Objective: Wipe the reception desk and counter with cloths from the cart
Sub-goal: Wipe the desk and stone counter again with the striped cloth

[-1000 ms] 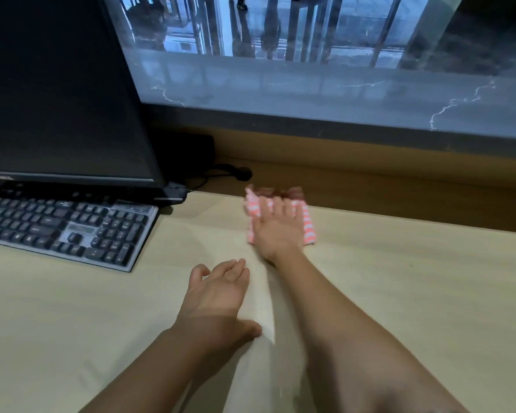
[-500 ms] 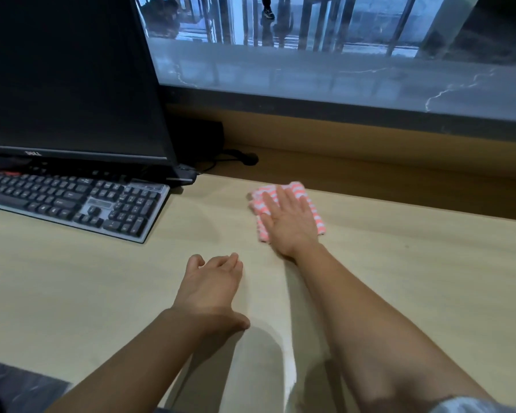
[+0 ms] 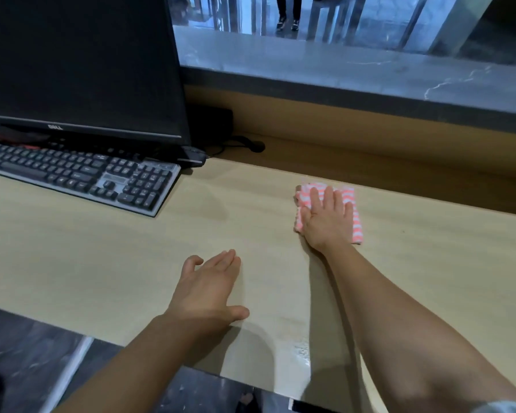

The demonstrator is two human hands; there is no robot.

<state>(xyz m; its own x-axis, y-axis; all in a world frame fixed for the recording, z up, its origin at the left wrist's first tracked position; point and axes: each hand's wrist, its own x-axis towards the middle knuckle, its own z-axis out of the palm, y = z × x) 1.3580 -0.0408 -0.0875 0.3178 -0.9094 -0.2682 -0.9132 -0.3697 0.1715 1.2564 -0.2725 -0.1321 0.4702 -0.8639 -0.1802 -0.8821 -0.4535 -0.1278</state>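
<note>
Cloth (image 3: 349, 200), pink-and-white striped and folded to a pad, lies flat on the wooden counter (image 3: 102, 251) near its back edge, well to the right of the keyboard (image 3: 81, 174) and monitor (image 3: 81, 64). Head view: the right hand (image 3: 328, 223) presses on it from above, fingers (image 3: 330, 195) straight and slightly spread, pinning the pad rather than gripping it. Stripes show beyond the fingertips and along the right side. The left hand (image 3: 209, 289) rests palm-down on bare wood nearer the body, fingers (image 3: 228, 260) extended and holding nothing. The step appears to be a wiping pass along the back strip. Good practice: even palm pressure, overlapping strokes, and a stop short of the keyboard and the cables (image 3: 236, 144) behind it. The raised marble counter (image 3: 340, 67) beyond is the task's other surface.
</note>
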